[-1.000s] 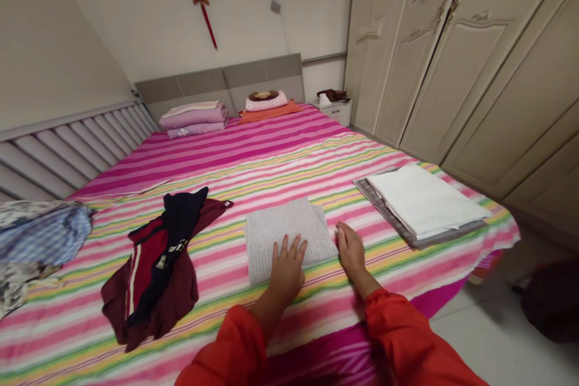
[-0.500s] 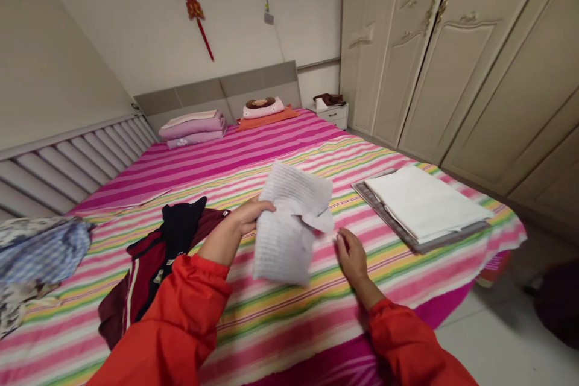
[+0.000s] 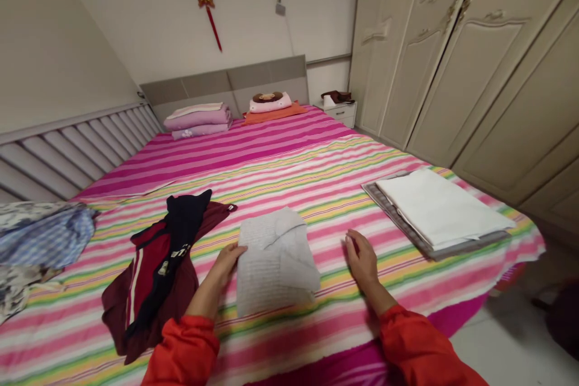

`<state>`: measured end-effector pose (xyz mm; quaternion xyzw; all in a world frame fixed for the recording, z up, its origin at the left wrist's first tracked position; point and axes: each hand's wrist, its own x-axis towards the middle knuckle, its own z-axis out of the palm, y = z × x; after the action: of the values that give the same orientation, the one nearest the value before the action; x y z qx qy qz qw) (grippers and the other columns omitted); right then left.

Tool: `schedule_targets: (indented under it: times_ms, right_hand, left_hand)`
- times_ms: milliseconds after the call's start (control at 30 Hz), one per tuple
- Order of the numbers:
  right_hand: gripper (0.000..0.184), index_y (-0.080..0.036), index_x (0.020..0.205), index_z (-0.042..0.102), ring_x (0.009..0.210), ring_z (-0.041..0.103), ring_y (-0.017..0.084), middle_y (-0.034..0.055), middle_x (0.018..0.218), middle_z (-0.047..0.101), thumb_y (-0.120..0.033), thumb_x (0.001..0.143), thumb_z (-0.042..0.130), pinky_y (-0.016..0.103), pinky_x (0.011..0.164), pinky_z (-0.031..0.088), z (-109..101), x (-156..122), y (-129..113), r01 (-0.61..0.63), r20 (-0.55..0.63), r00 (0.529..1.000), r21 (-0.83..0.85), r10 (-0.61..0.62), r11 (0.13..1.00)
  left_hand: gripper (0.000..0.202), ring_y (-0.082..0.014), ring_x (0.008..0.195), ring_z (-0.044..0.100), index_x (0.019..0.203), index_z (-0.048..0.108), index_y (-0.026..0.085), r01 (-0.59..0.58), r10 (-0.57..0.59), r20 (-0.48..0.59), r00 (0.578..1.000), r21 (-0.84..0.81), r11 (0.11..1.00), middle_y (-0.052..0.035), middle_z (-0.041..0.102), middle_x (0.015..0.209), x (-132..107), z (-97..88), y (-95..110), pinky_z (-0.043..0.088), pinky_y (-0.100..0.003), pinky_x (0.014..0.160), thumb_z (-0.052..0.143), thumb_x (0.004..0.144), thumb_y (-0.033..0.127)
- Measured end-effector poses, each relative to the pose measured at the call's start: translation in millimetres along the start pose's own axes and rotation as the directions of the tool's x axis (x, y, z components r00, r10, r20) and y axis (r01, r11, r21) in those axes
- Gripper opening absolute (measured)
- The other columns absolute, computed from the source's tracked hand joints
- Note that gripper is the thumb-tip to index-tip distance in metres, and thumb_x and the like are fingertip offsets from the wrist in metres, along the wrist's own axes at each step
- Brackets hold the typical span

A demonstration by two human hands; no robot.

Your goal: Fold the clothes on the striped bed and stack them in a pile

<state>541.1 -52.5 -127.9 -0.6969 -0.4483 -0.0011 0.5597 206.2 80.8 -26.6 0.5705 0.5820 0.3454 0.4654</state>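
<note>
A light grey, finely striped piece of folded clothing [image 3: 275,265] lies on the striped bedsheet [image 3: 289,356] in front of me. My left hand [image 3: 230,260] pinches its left edge between thumb and fingers. To the right of it, apart from the cloth, my right hand [image 3: 363,259] hovers low over the sheet. Its fingers are loosely bent with a gap at the thumb, and nothing is in them. Left of my left hand lies a dark navy and maroon garment [image 3: 167,259], spread out in a loose heap.
White folded cloth [image 3: 443,208] rests on a grey folded piece [image 3: 407,232] at the right. Crumpled blue checked clothing [image 3: 49,238] lies far left. Folded lilac bedding [image 3: 199,117] and a pink pillow [image 3: 270,104] are by the headboard. A wardrobe [image 3: 452,84] stands on the right.
My left hand has brought the grey clothing down and left onto the sheet, where it now lies flatter. My right hand has shifted slightly right in view, its fingers a little more open.
</note>
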Motion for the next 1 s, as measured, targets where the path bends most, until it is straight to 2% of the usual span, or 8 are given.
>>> schedule_targets:
  times_ms: [133, 233, 367, 500, 600, 767, 900, 1000]
  right_hand:
    - [0.043, -0.015, 0.102, 0.068, 0.103, 0.063, 0.028, 0.0158, 0.108, 0.070, -0.050, 0.091, 0.045, 0.048, 0.094, 0.048, 1, -1, 0, 0.010, 0.000, 1.000, -0.006, -0.010, 1.000]
    - [0.044, -0.016, 0.102, 0.068, 0.103, 0.063, 0.028, 0.0155, 0.108, 0.071, -0.052, 0.091, 0.045, 0.048, 0.095, 0.048, 0, -1, 2, 0.017, 0.000, 1.000, -0.011, -0.017, 1.000]
    - [0.046, -0.017, 0.098, 0.069, 0.101, 0.063, 0.028, 0.0148, 0.107, 0.071, -0.054, 0.090, 0.043, 0.048, 0.094, 0.048, -3, 2, 6, -0.018, 0.008, 1.000, -0.012, 0.018, 1.000]
    - [0.054, -0.015, 0.097, 0.070, 0.097, 0.064, 0.030, 0.0172, 0.101, 0.072, -0.055, 0.093, 0.034, 0.050, 0.091, 0.049, 11, 7, -19, -0.085, 0.013, 0.996, -0.039, 0.085, 0.996]
    - [0.052, -0.016, 0.111, 0.069, 0.117, 0.058, 0.029, 0.0165, 0.121, 0.067, -0.048, 0.096, 0.033, 0.050, 0.103, 0.042, 44, 4, -69, 0.082, 0.149, 0.986, -0.020, -0.078, 0.996]
    - [0.047, -0.022, 0.135, 0.057, 0.139, 0.040, 0.025, 0.0091, 0.143, 0.054, -0.034, 0.099, 0.029, 0.051, 0.112, 0.030, 110, 7, -137, 0.252, 0.474, 0.861, -0.078, -0.186, 0.965]
    - [0.047, -0.025, 0.141, 0.049, 0.142, 0.033, 0.028, 0.0084, 0.149, 0.046, -0.035, 0.099, 0.030, 0.061, 0.113, 0.019, 133, 24, -130, 0.223, 0.636, 0.772, -0.294, 0.016, 0.929]
    - [0.048, -0.025, 0.144, 0.045, 0.143, 0.031, 0.029, 0.0095, 0.152, 0.041, -0.038, 0.100, 0.030, 0.064, 0.112, 0.018, 136, 28, -113, 0.208, 0.630, 0.772, -0.367, 0.079, 0.907]
  left_hand:
    - [0.044, -0.0278, 0.134, 0.046, 0.123, 0.060, 0.014, -0.155, 0.191, -0.147, 0.971, 0.227, 0.962, -0.0136, 0.059, 0.136, 12, 7.4, 2, 0.032, -0.045, 0.115, 0.056, 0.082, 0.028]
    - [0.044, -0.0267, 0.138, 0.041, 0.130, 0.057, 0.011, -0.345, 0.422, 0.012, 0.907, 0.596, 0.725, -0.0148, 0.052, 0.143, 9, 38.4, -2, 0.027, -0.045, 0.118, 0.043, 0.091, 0.028]
    - [0.047, -0.0293, 0.142, 0.034, 0.137, 0.052, 0.013, -0.387, 0.417, 0.190, 0.889, 0.799, 0.460, -0.0120, 0.046, 0.149, -2, 75.7, -15, 0.023, -0.052, 0.118, 0.038, 0.095, 0.030]
    - [0.048, -0.0279, 0.139, 0.040, 0.137, 0.052, 0.015, -0.329, 0.342, 0.168, 0.925, 0.804, 0.495, -0.0120, 0.049, 0.146, -2, 87.3, -6, 0.027, -0.053, 0.116, 0.031, 0.097, 0.031]
    - [0.050, -0.0226, 0.141, 0.037, 0.142, 0.046, 0.018, -0.367, 0.396, 0.164, 0.904, 0.771, 0.520, -0.0089, 0.047, 0.148, 5, 101.2, 7, 0.026, -0.046, 0.117, 0.023, 0.099, 0.030]
    - [0.050, -0.0220, 0.141, 0.038, 0.141, 0.048, 0.021, -0.360, 0.354, 0.184, 0.917, 0.763, 0.537, -0.0082, 0.047, 0.148, 26, 123.6, 6, 0.029, -0.043, 0.116, 0.029, 0.095, 0.021]
    - [0.051, -0.0252, 0.139, 0.040, 0.141, 0.048, 0.016, -0.286, 0.315, 0.120, 0.941, 0.779, 0.558, -0.0113, 0.049, 0.147, 46, 107.5, -9, 0.027, -0.049, 0.117, 0.027, 0.095, 0.023]
    - [0.052, -0.0256, 0.141, 0.036, 0.142, 0.047, 0.013, -0.241, 0.297, 0.077, 0.952, 0.786, 0.569, -0.0119, 0.046, 0.148, 55, 89.1, -16, 0.023, -0.049, 0.118, 0.023, 0.097, 0.027]
